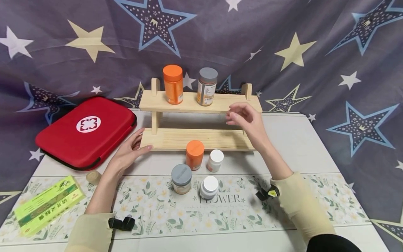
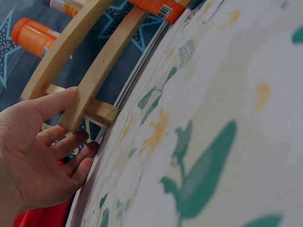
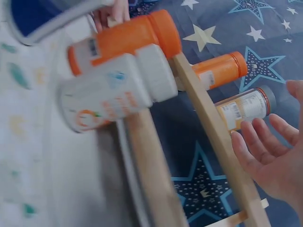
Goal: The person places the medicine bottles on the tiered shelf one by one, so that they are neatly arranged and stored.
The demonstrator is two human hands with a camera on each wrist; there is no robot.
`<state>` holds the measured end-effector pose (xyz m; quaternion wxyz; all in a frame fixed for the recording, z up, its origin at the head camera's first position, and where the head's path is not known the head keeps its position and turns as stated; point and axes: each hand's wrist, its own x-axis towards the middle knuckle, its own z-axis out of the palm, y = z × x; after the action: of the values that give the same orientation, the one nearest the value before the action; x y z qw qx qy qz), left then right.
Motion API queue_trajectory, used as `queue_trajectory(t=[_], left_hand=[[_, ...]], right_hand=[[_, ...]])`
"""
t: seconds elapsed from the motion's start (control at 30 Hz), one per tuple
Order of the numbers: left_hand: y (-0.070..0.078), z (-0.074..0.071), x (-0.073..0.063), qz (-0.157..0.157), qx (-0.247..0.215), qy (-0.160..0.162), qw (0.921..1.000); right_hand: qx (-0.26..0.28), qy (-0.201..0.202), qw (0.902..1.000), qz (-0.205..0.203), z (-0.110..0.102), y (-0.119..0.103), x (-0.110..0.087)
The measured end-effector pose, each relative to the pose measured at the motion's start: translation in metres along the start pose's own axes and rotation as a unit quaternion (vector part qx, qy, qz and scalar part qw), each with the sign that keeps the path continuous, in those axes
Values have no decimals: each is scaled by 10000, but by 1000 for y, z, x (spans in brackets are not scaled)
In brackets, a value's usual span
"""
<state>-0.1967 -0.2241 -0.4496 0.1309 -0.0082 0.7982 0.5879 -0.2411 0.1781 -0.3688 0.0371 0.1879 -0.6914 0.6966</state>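
Note:
A two-tier wooden shelf (image 1: 173,138) stands at the back of the table. My left hand (image 1: 127,154) grips the left end of its lower board, thumb on one side and fingers on the other in the left wrist view. Beside the right part of the upper board is my right hand (image 1: 247,122), fingers loosely bent with nothing in them. An orange bottle (image 1: 174,85) and a grey-capped bottle (image 1: 207,87) stand on the upper tier. Before the shelf are an orange-capped bottle (image 1: 195,154), two white bottles (image 1: 215,161) and a grey-capped jar (image 1: 181,178).
To the left lies a red zippered first-aid case (image 1: 69,136) with a white emblem. A green-yellow box (image 1: 48,206) and a small round tan object (image 1: 93,177) are nearer the left front. Behind the table hangs a star-patterned cloth (image 1: 220,38).

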Motion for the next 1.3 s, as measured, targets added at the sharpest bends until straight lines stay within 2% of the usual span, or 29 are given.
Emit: queue_trajectory(t=[0.17,0.4,0.6,0.97,1.13,1.3], left_hand=[[1,1,1,29,42,21,10000],[0,0,1,19,30,27,10000],[0,0,1,33,43,19,10000],[2,0,-1,17,74,13,10000],[2,0,-1,44,35,3,10000],[1,-1,-1,20,18,3,10000]], right_hand=[[-82,-337,9993,103,0,12,-22],[-710,-834,9940,21,-1,20,-34],[-1114,-1375,9842,42,-6,24,-42],[-1475,-2282,9603,633,-11,29,-47],[-1680,-2525,9498,765,-8,31,-49],[-1738,-2612,9461,799,-4,34,-50]])
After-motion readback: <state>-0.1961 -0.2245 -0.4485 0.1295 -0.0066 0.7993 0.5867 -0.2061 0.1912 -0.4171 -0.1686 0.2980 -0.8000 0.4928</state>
